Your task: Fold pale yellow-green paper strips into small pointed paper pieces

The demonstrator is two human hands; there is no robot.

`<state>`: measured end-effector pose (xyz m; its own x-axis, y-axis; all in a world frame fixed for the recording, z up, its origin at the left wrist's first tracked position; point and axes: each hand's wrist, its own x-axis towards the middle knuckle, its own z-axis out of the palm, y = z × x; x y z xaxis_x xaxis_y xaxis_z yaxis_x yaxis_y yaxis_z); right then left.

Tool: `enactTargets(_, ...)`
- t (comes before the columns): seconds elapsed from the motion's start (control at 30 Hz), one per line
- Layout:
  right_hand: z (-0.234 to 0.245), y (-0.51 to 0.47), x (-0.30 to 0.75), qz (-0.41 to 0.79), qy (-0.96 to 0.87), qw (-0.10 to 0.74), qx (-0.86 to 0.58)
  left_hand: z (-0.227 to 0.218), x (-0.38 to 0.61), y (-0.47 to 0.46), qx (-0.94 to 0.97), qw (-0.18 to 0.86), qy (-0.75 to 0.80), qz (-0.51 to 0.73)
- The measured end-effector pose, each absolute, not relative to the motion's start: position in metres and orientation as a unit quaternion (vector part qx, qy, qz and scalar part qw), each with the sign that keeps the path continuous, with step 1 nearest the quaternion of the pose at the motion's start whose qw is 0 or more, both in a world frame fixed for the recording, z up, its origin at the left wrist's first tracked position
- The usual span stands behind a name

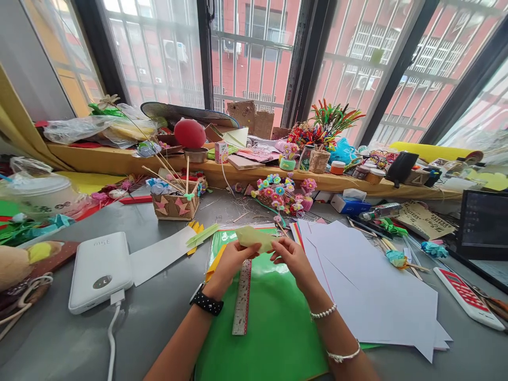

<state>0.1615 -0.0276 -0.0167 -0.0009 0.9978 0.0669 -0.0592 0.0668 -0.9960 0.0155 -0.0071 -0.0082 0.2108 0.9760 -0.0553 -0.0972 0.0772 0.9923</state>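
Both my hands meet over the top of a green plastic-covered sheet point(273, 323) on the grey desk. A small piece of pale yellow-green paper point(254, 236) is stretched between them. My left hand point(237, 257) pinches its left part between thumb and fingers. On the other side, my right hand point(290, 257) has its fingertips closed at the paper's right edge. Below the left hand a ruler point(242, 304) lies on the green sheet. Folded light-green paper strips point(202, 236) and yellow paper pieces point(214, 264) lie to the left.
White paper sheets point(369, 286) are stacked at right, beside a red-and-white calculator point(468, 296) and a laptop point(484, 227). At left lies a white power bank point(101, 272) with a cable. Behind stand a cardboard box point(177, 203) with sticks and a bunch of craft flowers point(278, 193).
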Motion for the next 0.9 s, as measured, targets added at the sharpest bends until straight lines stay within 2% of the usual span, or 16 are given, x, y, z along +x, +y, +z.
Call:
enactTargets(0.17,-0.02,-0.024,0.167,0.403,-0.54,0.544,-0.499,-0.007,0.015,-0.008,0.523,0.587,0.436,0.438)
enactTargets(0.4,-0.022,-0.028,0.157,0.522,-0.471,0.544,-0.458,-0.009,0.02,-0.01,0.556,0.597,0.384,0.433)
enactTargets(0.53,-0.023,-0.026,0.157,0.53,-0.495,0.52,-0.452,-0.012,0.019,-0.008,0.521,0.588,0.41,0.464)
enactTargets(0.7,-0.016,-0.026,0.166,0.378,-0.548,0.59,-0.457,-0.011,0.017,-0.007,0.504,0.597,0.424,0.457)
enactTargets(0.8,-0.01,-0.029,0.17,0.285,-0.64,0.561,-0.441,-0.01,0.016,-0.007,0.518,0.586,0.423,0.457)
enactTargets(0.9,-0.009,-0.031,0.172,0.245,-0.713,0.501,-0.425,-0.012,0.016,-0.007,0.533,0.575,0.414,0.462)
